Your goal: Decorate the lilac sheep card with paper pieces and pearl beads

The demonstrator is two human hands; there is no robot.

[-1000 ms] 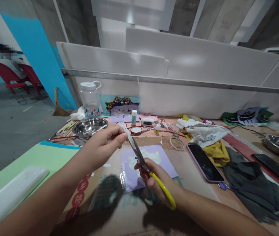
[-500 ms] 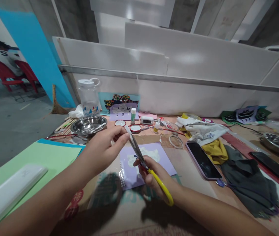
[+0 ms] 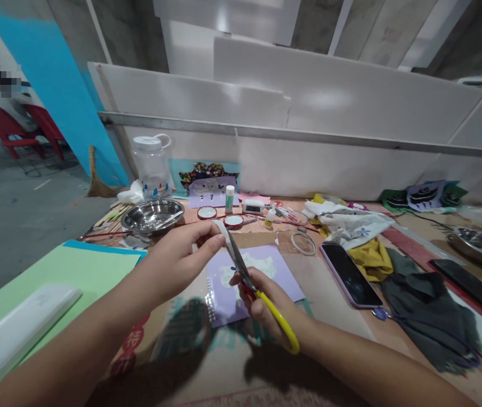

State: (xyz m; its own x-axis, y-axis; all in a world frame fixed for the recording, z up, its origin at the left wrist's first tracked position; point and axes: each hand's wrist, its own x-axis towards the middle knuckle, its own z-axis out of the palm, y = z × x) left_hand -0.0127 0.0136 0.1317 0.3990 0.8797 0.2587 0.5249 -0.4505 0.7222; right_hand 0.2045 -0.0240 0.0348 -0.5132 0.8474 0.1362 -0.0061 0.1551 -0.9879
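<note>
Between the thumb and fingers of my left hand [image 3: 188, 251] a small white strip [image 3: 220, 226] is pinched; whether it is cloth or paper I cannot tell. My right hand [image 3: 269, 302] grips yellow-handled scissors [image 3: 281, 325], their blades angled up to the left with the tips at the strip. The blades look nearly closed. Below both hands lies a purple card [image 3: 285, 274] bearing a whitish cut-out shape [image 3: 264, 265], and a clear strip with small shiny beads runs along its left side. My right hand hides part of the card.
Behind my hands are a metal bowl [image 3: 139, 217], a plastic jar [image 3: 154, 169], a glue stick [image 3: 229, 199] and a small yellow bottle [image 3: 270, 217]. To the right lie a phone [image 3: 349, 277] and cloth scraps [image 3: 370, 260]; green sheets [image 3: 97, 263] are on the left. A person sits far left.
Both hands and the scissors stay almost in place. The white strip at the blade tips has shifted slightly, and the whole view has moved a little.
</note>
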